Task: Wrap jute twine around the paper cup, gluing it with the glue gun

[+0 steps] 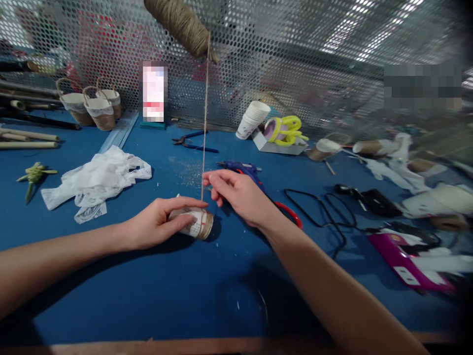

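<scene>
A white printed paper cup (192, 226) lies on its side on the blue table, and my left hand (162, 219) is closed over it. Brown twine (207, 228) is wound round the cup's right end. From there a single strand (205, 118) runs taut up to a large twine spool (181, 27) hanging on the mesh. My right hand (231, 190) is beside the strand just above the cup, thumb and fingertips closed around it. Behind this hand lies a blue glue gun (242, 168), partly covered. A red ring-shaped handle (290, 214) shows beside my right wrist.
White lace (99, 177) and a small green woven piece (35, 173) lie left. Twine-wrapped baskets (99, 112), pliers (192, 141), stacked paper cups (253, 119) and a yellow tape roll (284, 129) stand toward the back. A black cable (325, 219) and magenta box (402, 264) are right.
</scene>
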The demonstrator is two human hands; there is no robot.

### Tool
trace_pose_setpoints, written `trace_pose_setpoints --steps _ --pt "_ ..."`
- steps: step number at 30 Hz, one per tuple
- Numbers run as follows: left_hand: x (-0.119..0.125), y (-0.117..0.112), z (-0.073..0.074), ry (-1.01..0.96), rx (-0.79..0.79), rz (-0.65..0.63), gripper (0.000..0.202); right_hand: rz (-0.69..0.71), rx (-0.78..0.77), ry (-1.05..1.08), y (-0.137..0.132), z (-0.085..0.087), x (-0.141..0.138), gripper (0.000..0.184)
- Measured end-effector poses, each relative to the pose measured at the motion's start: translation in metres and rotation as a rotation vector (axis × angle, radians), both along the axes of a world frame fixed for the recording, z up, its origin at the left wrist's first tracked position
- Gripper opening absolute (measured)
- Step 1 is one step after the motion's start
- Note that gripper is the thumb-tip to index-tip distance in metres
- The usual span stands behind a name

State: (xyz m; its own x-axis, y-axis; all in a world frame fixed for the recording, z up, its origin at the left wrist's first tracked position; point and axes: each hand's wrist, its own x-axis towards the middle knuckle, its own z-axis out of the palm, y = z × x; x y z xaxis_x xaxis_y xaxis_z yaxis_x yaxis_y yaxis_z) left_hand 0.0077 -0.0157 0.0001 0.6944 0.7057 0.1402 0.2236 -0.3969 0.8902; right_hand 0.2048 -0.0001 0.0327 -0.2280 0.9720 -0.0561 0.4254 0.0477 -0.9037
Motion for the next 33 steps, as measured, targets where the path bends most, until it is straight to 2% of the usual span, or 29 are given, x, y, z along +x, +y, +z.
trace_pose_setpoints --steps 5,11,15,18,21,25,30,33 --pt "0.001 -0.001 0.003 0.041 0.097 -0.049 0.032 0.019 0.029 0.126 0.017 0.005 -0.017 0.016" --pt "0.000 -0.003 0.007 0.109 0.181 -0.084 0.032 0.240 0.092 -0.087 0.010 0.004 -0.028 0.015" --pt "0.001 -0.004 0.010 0.090 0.181 -0.113 0.027 0.320 0.071 -0.144 0.010 0.004 -0.031 0.014" --pt "0.000 -0.005 0.011 0.074 0.170 -0.104 0.018 0.303 0.023 -0.115 0.014 0.006 -0.035 0.013" --pt "-0.001 -0.004 0.009 0.088 0.164 -0.061 0.011 0.230 -0.038 0.017 0.018 0.008 -0.038 0.013" --pt "-0.002 -0.004 0.004 0.094 0.142 0.030 0.012 0.155 -0.051 0.126 0.025 0.007 -0.042 0.014" --pt "-0.001 -0.004 0.004 0.108 0.169 0.032 0.017 0.183 -0.083 0.070 0.026 0.005 -0.045 0.016" --pt "-0.001 -0.005 0.006 0.148 0.141 0.008 0.019 0.164 -0.015 -0.050 0.028 0.006 -0.032 0.019"
